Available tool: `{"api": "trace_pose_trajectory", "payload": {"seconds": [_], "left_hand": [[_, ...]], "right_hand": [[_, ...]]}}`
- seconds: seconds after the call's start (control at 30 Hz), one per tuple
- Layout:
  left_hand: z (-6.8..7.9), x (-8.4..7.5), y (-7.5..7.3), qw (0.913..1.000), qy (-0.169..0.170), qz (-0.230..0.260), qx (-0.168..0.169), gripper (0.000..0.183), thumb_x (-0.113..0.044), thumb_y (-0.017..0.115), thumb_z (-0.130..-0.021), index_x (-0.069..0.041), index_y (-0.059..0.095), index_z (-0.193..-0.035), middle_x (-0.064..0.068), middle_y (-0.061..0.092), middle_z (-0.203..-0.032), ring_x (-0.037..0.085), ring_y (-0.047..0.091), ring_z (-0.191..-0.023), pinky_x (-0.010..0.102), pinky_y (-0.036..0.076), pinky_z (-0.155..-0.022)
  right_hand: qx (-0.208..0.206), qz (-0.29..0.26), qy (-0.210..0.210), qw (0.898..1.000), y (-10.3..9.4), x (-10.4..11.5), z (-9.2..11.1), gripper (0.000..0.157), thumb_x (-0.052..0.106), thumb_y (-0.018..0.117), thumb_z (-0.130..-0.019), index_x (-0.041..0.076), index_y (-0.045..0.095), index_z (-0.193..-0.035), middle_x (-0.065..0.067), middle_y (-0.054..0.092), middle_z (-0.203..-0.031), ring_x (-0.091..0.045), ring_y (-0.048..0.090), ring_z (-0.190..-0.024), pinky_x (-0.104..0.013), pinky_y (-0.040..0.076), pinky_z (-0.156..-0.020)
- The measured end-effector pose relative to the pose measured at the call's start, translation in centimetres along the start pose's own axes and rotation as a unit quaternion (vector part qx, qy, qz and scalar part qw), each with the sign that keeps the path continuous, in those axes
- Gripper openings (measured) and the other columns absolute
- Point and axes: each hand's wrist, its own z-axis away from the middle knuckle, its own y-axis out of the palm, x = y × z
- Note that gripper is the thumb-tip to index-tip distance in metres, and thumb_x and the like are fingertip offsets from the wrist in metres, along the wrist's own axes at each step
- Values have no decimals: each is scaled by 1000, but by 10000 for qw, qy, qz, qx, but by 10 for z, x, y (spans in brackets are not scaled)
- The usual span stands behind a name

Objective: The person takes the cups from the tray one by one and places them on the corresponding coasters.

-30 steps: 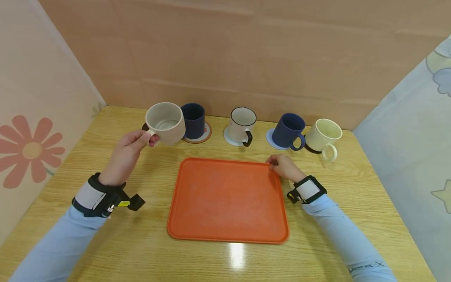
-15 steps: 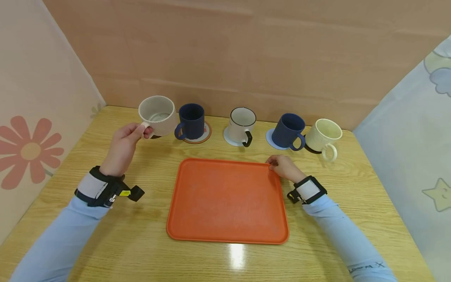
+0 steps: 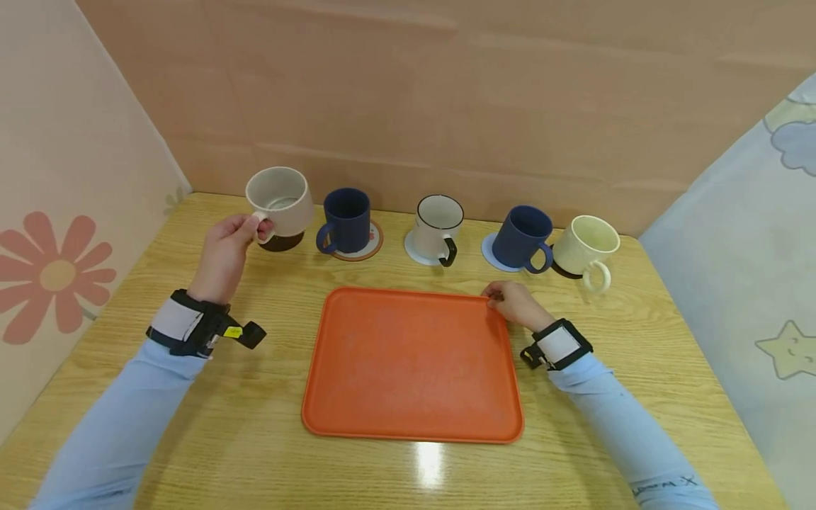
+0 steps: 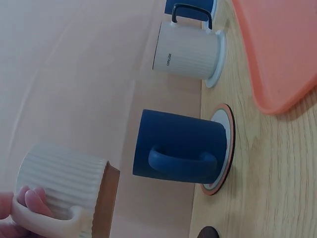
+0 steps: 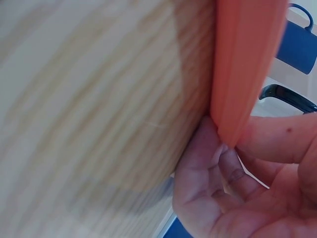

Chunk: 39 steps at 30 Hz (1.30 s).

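In the head view my left hand (image 3: pixel 224 251) grips a white mug (image 3: pixel 290 216) by its handle, at the back left. The mug hangs over a dark round coaster (image 3: pixel 282 244), overlapping its far part. The left wrist view shows the mug's ribbed side and its brown base (image 4: pixel 106 201), raised off the table. My right hand (image 3: pixel 518 303) pinches the far right corner of the orange tray (image 3: pixel 414 365). Seen from the right wrist, thumb and fingers close round the tray's edge (image 5: pixel 242 64).
Right of the held mug stands a blue mug (image 3: pixel 347 223) on a patterned coaster (image 3: pixel 376 244). Farther right are a black-rimmed white mug (image 3: pixel 435 230), another blue mug (image 3: pixel 519 237) and a pale yellow mug (image 3: pixel 583 248), all on coasters. A brown backdrop (image 3: pixel 408 106) rises behind.
My left hand has carried the white mug left and away from me, over the dark coaster, uncovering the left blue mug's handle. The right hand stays on the tray corner.
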Motion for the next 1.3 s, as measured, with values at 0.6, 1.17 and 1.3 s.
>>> {"api": "trace_pose_trajectory", "payload": {"seconds": [0.6,1.17,1.3], "left_hand": [[-24,22,-10,9979,-356,48,-532,25,-12,45,-95,-9,60,-75,-5,59,-74,12,47,-79,20,34,-81],[-41,41,-19,9894,-1092,41,-953,22,-9,40,-96,-1,53,-80,-8,57,-69,8,48,-77,19,34,-81],[-44,45,-21,9867,-1272,130,-999,24,-8,39,-96,-1,55,-79,-7,56,-71,10,47,-80,21,34,-83]], "right_hand": [[20,-33,26,10000,0,1,1,17,1,56,-85,-7,60,-99,-19,61,-91,-29,55,-82,-40,47,-74],[25,37,107,9999,0,1,0,15,1,55,-85,-5,61,-98,-17,61,-90,-28,55,-82,-40,47,-75],[21,69,116,9999,1,1,0,15,0,55,-85,-5,61,-97,-17,61,-89,-28,55,-81,-39,47,-75]]}}
